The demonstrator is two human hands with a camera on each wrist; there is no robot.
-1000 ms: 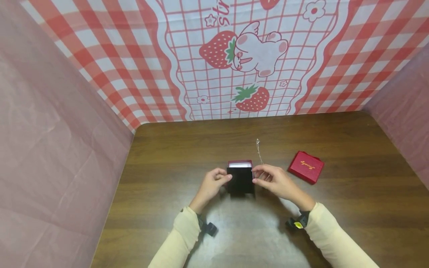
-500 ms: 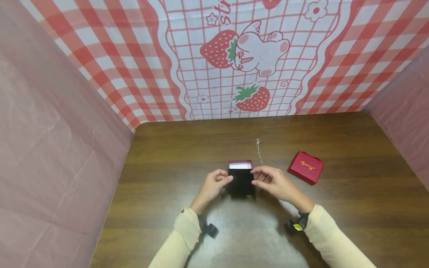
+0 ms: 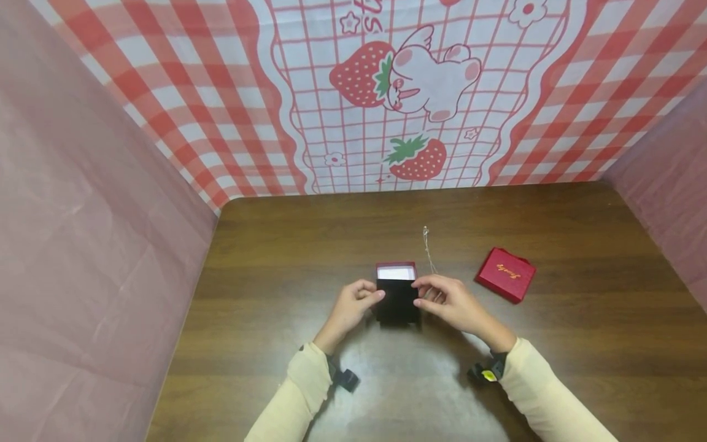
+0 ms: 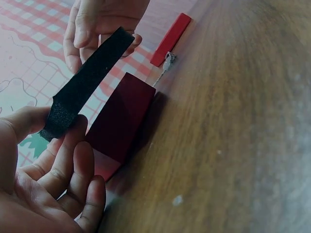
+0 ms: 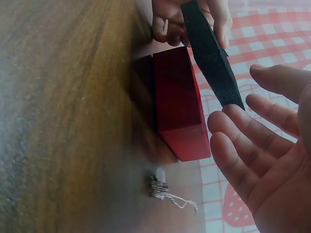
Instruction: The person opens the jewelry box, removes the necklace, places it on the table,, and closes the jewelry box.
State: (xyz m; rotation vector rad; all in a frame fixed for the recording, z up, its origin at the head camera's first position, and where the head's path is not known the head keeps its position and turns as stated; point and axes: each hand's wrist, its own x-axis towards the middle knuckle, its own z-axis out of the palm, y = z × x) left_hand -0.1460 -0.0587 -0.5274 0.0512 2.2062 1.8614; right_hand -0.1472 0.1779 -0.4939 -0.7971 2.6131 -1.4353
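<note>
A black foam pad (image 3: 396, 301) is held over a small red jewelry box (image 5: 177, 92), hiding most of its white inside in the head view. My left hand (image 3: 348, 307) pinches one end of the pad between thumb and fingers. At the opposite end, fingertips of my right hand (image 5: 272, 141) touch the pad's edge, while the thumb stands apart from it. Both wrist views show the pad tilted above the box. A silver chain necklace (image 5: 158, 189) lies on the table beside the box, partly behind the right hand in the head view.
The red box lid (image 3: 505, 275), with gold lettering, lies on the wooden table (image 3: 287, 245) to the right of the right hand. Behind the table hangs a red checked strawberry cloth (image 3: 237, 92). Pink cloth (image 3: 99, 215) lines the sides.
The pad and both hands have shifted slightly toward me, so a little more of the white box interior shows. The lid and necklace stay in place; the head view has tilted slightly.
</note>
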